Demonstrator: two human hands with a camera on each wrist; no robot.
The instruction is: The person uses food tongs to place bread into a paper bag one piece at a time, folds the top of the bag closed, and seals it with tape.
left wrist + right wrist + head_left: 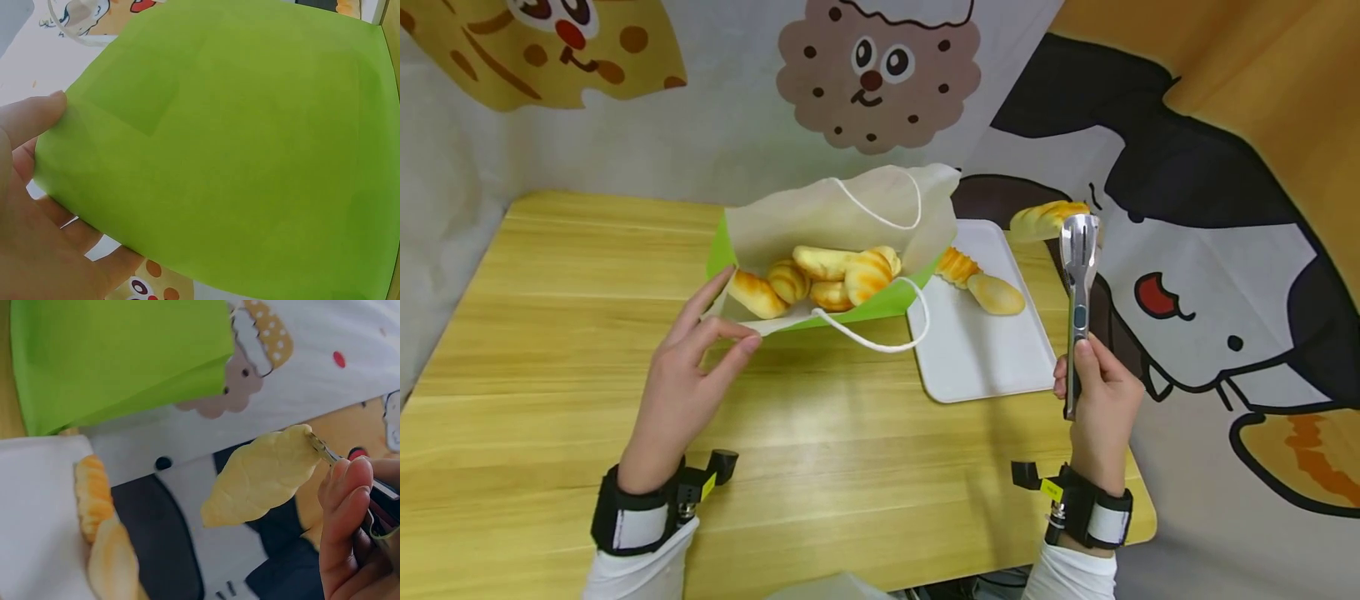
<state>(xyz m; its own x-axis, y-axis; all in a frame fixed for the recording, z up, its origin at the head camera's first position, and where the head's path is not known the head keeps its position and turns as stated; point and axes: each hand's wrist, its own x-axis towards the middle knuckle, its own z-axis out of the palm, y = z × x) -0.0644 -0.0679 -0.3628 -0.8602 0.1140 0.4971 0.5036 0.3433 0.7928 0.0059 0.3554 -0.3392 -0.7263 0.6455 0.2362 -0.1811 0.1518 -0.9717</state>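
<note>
My left hand (688, 379) holds the near left corner of a green paper bag (880, 307), thumb on one side of its rim and fingers on the other. The bag's mouth faces up, and several bread rolls (827, 262) lie inside. In the left wrist view the bag's green side (225, 144) fills most of the picture. My right hand (1101, 400) grips metal tongs (1078, 275), raised over the table's right side. Their tips clasp one end of a twisted bread roll (262, 478), which hangs in the air beyond the white tray (981, 367).
Two bread pieces lie on the tray: a ridged, browned one (957, 267) and a smooth, pale one (996, 295). White cord handles (887, 346) loop from the bag over the tray's left edge. Cartoon-printed cloth (1217, 275) borders the wooden table (587, 333) at the back and right.
</note>
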